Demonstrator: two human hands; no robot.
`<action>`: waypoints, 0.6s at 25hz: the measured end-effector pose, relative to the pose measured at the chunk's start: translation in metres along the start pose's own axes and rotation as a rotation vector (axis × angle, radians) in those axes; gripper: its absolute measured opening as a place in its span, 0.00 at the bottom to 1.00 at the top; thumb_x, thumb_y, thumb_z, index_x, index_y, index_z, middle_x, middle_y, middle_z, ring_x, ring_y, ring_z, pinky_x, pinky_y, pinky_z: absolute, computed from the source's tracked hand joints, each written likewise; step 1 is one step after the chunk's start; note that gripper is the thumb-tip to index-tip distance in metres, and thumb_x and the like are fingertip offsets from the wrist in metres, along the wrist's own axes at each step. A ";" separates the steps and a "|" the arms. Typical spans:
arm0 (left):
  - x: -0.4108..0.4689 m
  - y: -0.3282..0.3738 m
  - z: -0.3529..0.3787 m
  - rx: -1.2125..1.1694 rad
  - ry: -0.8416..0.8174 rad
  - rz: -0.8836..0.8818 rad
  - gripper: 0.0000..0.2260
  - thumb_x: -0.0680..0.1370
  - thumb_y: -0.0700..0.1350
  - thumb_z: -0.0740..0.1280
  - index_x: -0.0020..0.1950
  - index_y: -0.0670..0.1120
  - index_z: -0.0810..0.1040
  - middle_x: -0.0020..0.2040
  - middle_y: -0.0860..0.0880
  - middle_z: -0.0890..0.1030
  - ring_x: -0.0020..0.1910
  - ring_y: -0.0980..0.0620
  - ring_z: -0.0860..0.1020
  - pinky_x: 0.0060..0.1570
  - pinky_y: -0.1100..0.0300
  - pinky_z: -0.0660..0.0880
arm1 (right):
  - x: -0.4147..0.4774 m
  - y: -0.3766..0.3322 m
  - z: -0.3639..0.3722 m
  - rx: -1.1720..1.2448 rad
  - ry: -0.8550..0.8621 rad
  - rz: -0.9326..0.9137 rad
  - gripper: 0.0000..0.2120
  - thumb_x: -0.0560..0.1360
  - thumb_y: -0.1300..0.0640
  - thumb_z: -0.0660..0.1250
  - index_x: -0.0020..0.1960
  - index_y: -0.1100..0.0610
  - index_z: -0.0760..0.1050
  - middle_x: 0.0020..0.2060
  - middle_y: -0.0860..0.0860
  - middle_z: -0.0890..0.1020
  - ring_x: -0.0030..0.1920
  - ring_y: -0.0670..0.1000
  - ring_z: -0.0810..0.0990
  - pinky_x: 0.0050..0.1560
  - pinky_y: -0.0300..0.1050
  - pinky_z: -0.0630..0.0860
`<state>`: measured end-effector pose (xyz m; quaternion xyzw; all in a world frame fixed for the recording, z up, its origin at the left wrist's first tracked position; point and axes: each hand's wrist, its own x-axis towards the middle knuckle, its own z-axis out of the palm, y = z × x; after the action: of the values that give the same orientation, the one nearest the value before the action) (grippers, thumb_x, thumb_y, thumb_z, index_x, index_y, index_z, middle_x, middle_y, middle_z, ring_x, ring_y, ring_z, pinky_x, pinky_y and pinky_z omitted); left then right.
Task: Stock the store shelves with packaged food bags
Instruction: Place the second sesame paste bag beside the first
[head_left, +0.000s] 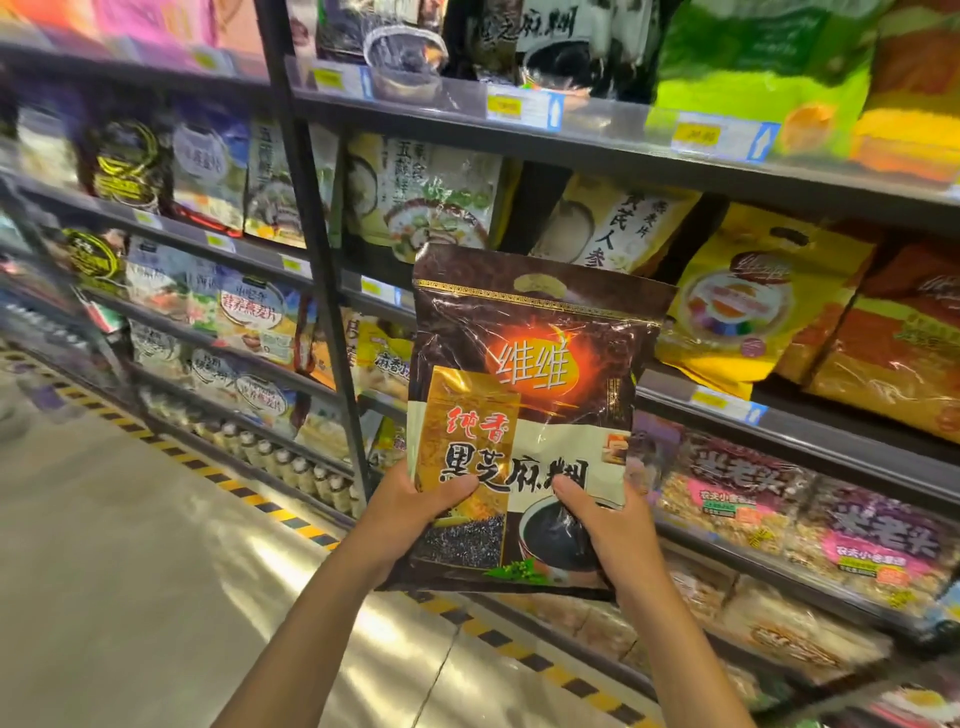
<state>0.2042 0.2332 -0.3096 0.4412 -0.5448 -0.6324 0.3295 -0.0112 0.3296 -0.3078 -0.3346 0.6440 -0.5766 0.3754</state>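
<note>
Dark-brown glossy plastic food bag (524, 395) stands upright in the air before the grey metal shelves (623, 140). My left hand (415, 512) and right hand (602, 525) pinch its lower corners, thumbs on the front, fingers hidden behind. It looks soft, crinkly and slick, probably fairly weighty, so I judge a low grip at both edges safest.

A pale, glossy floor (130, 571) fills the near left, crossed by yellow-and-black striped tape (244, 493), with small white-capped bottles (291, 465) beyond it and a yellow price label (696, 136) upper right.
</note>
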 end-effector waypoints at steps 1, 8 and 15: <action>0.002 0.001 -0.018 0.006 -0.006 0.003 0.19 0.73 0.51 0.79 0.62 0.51 0.80 0.51 0.51 0.89 0.51 0.49 0.88 0.60 0.45 0.82 | -0.001 -0.002 0.018 -0.003 0.004 0.002 0.08 0.75 0.51 0.77 0.53 0.45 0.82 0.45 0.40 0.89 0.46 0.43 0.88 0.53 0.48 0.83; 0.013 0.016 -0.097 0.006 -0.041 0.040 0.14 0.75 0.47 0.77 0.60 0.50 0.81 0.50 0.50 0.90 0.50 0.50 0.88 0.54 0.52 0.83 | -0.010 -0.016 0.099 0.032 0.062 0.008 0.07 0.75 0.49 0.76 0.51 0.43 0.81 0.43 0.39 0.88 0.49 0.44 0.86 0.43 0.39 0.80; 0.041 0.048 -0.115 -0.016 -0.085 0.106 0.14 0.75 0.47 0.77 0.59 0.52 0.81 0.48 0.55 0.89 0.49 0.54 0.88 0.52 0.56 0.82 | 0.013 -0.045 0.122 0.007 0.135 -0.056 0.08 0.74 0.50 0.77 0.53 0.46 0.83 0.44 0.42 0.89 0.51 0.49 0.87 0.50 0.46 0.83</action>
<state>0.2909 0.1413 -0.2727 0.3818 -0.5757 -0.6367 0.3425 0.0879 0.2534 -0.2709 -0.3116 0.6562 -0.6102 0.3162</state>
